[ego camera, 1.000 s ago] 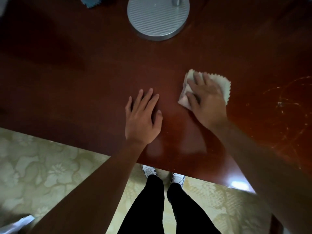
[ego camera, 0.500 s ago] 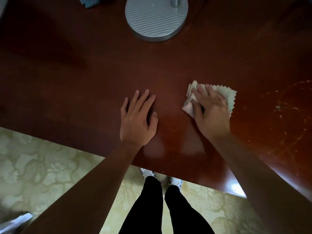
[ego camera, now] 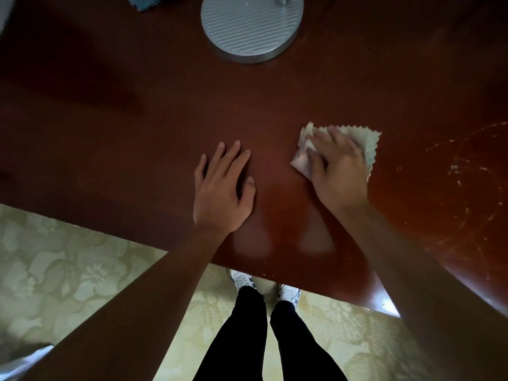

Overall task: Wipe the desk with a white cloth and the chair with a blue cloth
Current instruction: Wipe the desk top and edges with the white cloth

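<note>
**A:** From the head view, where has the cloth got to?

**B:** The small white cloth with zigzag-cut edges (ego camera: 369,141) lies on the glossy dark red-brown wooden counter (ego camera: 137,160), nearer us than the round ribbed silver lamp base (ego camera: 251,26) and off to its right. The right hand (ego camera: 339,169) presses it flat, fingers spread over the top; the cloth's left edge is bunched up under the fingertips.

**A:** And the grip?

**B:** Neither hand is clamped on anything. The right hand's fingers are fairly straight, pushing down rather than pinching. The left hand (ego camera: 222,188) rests palm-down on bare counter, near side of the lamp base, fingers apart, holding nothing.

**A:** How would you wipe well from here?

**B:** I'd smooth out that bunched edge so more cloth meets the wood, keep even pressure, and work in overlapping strokes. The pale scratchy marks (ego camera: 467,171) further right of the lamp base look like they need passes. The base itself would probably need lifting or going round.

**A:** The blue cloth (ego camera: 143,2)?

**B:** Just a corner shows, left of the lamp base at the far edge. No chair is in view.
</note>
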